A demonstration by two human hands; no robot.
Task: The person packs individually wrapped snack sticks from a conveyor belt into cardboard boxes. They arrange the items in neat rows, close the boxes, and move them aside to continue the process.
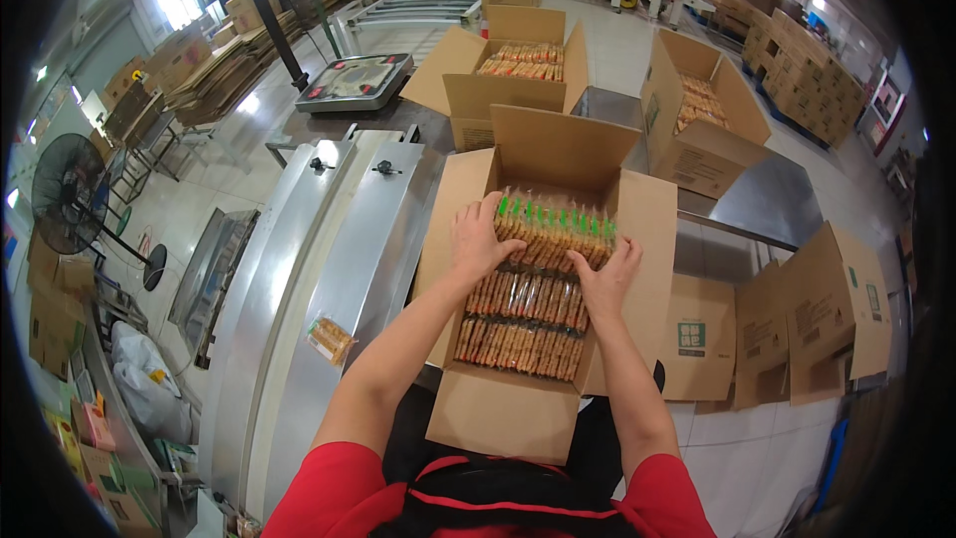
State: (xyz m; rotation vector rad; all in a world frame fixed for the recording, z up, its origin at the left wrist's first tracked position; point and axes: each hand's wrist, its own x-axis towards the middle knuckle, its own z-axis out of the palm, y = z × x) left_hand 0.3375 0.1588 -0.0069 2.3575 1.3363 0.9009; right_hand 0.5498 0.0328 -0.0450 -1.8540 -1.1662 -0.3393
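Note:
A row of clear-wrapped snack packs [554, 230] with green print spans the gap between my two hands. My left hand [480, 239] presses on the row's left end, thumb along its near side. At the other end my right hand [609, 274] grips it the same way. The row is over the far part of an open cardboard carton [502, 415], whose flaps are spread outward. Nearer to me, two rows of similar wrapped packs [521, 347] stand on edge inside the carton. What lies under the held row is hidden.
A single wrapped pack [331, 341] lies on the steel conveyor [321, 291] at left. Filled cartons stand beyond, one straight ahead [504, 99] and one at right [698, 157]. A platform scale [355, 82] is at far left. More open cartons [814, 321] stand at lower right.

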